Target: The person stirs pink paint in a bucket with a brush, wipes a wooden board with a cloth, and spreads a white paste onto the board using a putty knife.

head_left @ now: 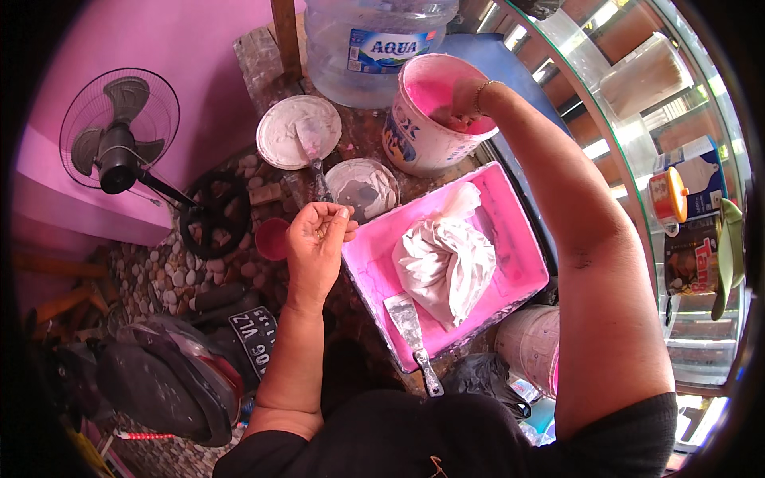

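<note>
My right hand (464, 103) reaches into a white bucket (418, 139) with pink on its inside wall. Its fingers are partly hidden there, and I cannot make out what they touch. Left of the tray, my left hand (319, 237) hovers with curled fingers, thumb against the index finger, and nothing visible in them. A pink tray (518, 239) lies in front of me, holding a tied white bag (446, 259). Across the tray's near edge rests a putty knife (410, 331) smeared white. Another putty knife (311, 147) lies on a white-smeared round lid (291, 119).
A second smeared lid (362, 190) sits beside the tray. Behind stands a large clear water jug (370, 72). A glass display case (621, 147) lines the right. Another bucket (530, 338) and a black bag (482, 382) are near me. A fan (119, 151) and a motorbike (171, 374) are left.
</note>
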Demonstrator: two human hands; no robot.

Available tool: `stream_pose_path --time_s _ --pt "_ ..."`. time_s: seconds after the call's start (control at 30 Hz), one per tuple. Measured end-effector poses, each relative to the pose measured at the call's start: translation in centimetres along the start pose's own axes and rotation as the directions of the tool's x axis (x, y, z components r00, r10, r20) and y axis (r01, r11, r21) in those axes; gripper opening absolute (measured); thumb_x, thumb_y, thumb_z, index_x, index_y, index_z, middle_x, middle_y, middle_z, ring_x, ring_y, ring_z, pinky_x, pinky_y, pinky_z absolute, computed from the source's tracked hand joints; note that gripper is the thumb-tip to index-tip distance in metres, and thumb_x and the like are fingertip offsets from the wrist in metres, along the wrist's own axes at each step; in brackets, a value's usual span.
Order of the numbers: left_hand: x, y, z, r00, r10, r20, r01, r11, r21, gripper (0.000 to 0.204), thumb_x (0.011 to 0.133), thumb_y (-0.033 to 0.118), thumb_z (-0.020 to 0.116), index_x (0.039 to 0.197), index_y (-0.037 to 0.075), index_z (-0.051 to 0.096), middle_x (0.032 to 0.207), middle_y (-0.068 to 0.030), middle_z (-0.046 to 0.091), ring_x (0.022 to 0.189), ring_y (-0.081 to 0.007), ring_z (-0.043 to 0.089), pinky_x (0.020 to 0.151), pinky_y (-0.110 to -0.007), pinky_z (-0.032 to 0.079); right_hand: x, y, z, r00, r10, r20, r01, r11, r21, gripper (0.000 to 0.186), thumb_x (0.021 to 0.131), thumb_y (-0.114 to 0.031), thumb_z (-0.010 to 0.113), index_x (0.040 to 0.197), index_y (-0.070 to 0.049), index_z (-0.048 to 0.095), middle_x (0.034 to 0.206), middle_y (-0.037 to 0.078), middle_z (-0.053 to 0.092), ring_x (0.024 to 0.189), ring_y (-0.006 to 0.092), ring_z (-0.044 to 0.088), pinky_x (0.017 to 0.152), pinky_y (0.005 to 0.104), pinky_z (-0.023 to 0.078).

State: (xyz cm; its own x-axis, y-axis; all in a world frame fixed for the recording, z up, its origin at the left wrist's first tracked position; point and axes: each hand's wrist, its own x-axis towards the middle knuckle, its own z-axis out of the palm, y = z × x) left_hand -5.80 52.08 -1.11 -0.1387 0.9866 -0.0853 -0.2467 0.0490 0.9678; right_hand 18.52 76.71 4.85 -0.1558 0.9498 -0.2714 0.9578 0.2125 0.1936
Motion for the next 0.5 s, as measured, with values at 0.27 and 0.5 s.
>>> stream_pose_path --time_s 0.27,0.5 --pt "0.1 -0.5 0.0 1.0 -0.014 -0.005 0.014 0.999 0.045 0.013 0.09 0.012 0.054 0.092 -0.001 0.055 0.091 -0.0104 0.064 0.074 -0.0137 0.062 0.069 -0.026 0.052 -4.2 -2.6 -7.1 0.992 0.083 -0.095 -0.09 0.993 -0.081 0.031 0.083 -0.03 0.05 0.1 -0.012 0.068 0.104 0.009 0.066 0.098 0.0244 0.062 0.08 0.0343 0.05" --pt "0.7 -0.2 -0.5 0.997 0.024 -0.068 -0.025 1.0 -0.008 0.011 0.088 0.009 0.058 0.089 -0.002 0.056 0.082 -0.0068 0.062 0.072 -0.0113 0.061 0.065 -0.024 0.052 -1.4 -2.1 0.3 0.97 0.059 -0.237 -0.061 0.998 0.0 0.027 0.082 -0.027 0.053 0.092 -0.008 0.07 0.099 0.016 0.065 0.096 0.0279 0.063 0.083 0.038 0.048"
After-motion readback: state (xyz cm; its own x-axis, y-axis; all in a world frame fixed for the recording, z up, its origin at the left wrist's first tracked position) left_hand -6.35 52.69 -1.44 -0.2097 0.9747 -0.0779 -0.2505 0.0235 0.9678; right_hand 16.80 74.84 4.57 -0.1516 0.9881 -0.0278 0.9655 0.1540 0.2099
